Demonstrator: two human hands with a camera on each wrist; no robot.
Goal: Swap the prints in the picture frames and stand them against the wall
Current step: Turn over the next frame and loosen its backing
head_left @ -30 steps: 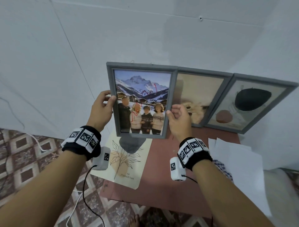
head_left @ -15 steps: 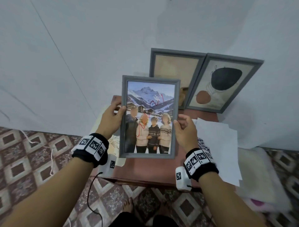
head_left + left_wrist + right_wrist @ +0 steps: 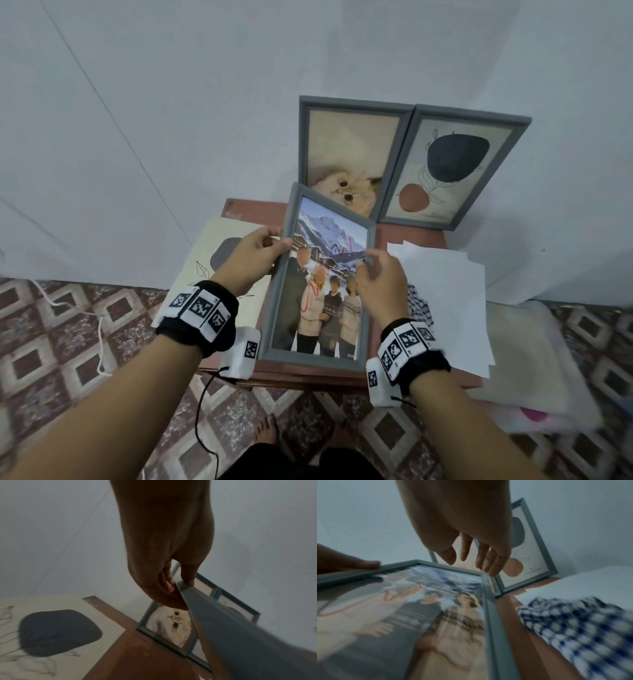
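As left hand (image 3: 255,255) pinches grey rectangular frame (image 3: 274,301) — glossy print.

grey picture frames (image 3: 278,301), reddish-brown table (image 3: 387,236), blue-and-white checked cloth (image 3: 583,620), brown patterned floor tiles (image 3: 61,342)

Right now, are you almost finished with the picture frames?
Partly. The cat frame and the leaf-shape frame already lean on the wall. The left hand grips the family-photo frame, the right hand open beside it. A loose print lies unframed.
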